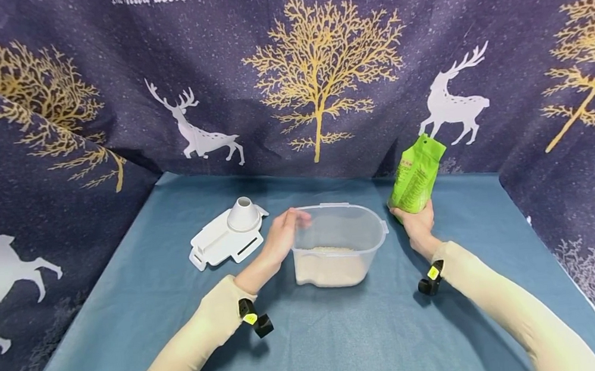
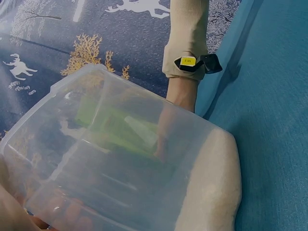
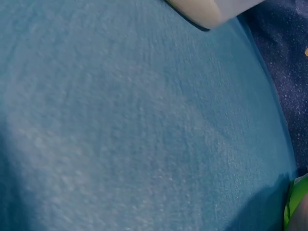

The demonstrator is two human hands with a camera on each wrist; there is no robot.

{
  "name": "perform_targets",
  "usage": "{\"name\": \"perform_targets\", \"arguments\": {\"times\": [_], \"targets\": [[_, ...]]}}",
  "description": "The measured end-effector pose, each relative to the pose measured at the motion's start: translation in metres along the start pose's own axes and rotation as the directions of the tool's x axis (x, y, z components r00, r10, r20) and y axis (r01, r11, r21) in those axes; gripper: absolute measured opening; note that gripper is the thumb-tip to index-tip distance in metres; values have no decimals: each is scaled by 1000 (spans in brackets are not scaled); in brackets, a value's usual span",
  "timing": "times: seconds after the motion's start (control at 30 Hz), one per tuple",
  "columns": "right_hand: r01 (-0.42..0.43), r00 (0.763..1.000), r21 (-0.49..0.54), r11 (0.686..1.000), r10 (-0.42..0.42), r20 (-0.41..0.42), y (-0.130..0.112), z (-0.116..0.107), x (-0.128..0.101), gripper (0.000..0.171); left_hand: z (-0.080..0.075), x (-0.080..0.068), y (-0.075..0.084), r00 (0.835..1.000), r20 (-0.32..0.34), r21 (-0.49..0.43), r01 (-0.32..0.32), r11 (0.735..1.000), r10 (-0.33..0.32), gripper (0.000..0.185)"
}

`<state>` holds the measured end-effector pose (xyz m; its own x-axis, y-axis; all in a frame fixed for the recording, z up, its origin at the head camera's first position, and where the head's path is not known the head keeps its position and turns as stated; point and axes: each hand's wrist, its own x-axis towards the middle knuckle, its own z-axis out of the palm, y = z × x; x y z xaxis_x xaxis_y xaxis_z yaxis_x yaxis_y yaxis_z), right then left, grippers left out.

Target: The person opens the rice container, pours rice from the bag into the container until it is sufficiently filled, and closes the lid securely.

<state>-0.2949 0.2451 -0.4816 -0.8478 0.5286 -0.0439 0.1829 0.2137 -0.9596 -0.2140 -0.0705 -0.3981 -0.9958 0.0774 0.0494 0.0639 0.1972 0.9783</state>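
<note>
A clear plastic container (image 1: 355, 227) stands mid-table with a layer of white rice (image 1: 332, 266) in it. My left hand (image 1: 282, 234) grips its left rim, fingers curled over the edge. Through the wall (image 2: 120, 159) in the left wrist view I see those fingers (image 2: 62, 214), the rice (image 2: 211, 187) and the green bag (image 2: 115, 130) beyond. My right hand (image 1: 417, 223) holds the green bag (image 1: 418, 175) upright by its bottom, just right of the container. The right wrist view catches only a sliver of the bag (image 3: 294, 202) and a container corner (image 3: 207, 9).
A white lid with a round spout (image 1: 229, 234) lies flat to the left of the container. A blue cloth (image 1: 344, 336) covers the table. Dark curtains with deer and gold trees (image 1: 319, 76) close it in at the back and both sides.
</note>
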Motion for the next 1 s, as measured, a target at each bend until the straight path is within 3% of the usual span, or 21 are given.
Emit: {"name": "perform_targets", "arguments": {"times": [0.57,1.0], "targets": [[20,999,60,998,-18,-32,3,3,-13,77,0,0,-2,1000,3,-13,3,1000,-3,46],[16,1000,69,998,-15,-5,4,1,-23,78,0,0,-2,1000,8,-11,-7,1000,7,48]]}}
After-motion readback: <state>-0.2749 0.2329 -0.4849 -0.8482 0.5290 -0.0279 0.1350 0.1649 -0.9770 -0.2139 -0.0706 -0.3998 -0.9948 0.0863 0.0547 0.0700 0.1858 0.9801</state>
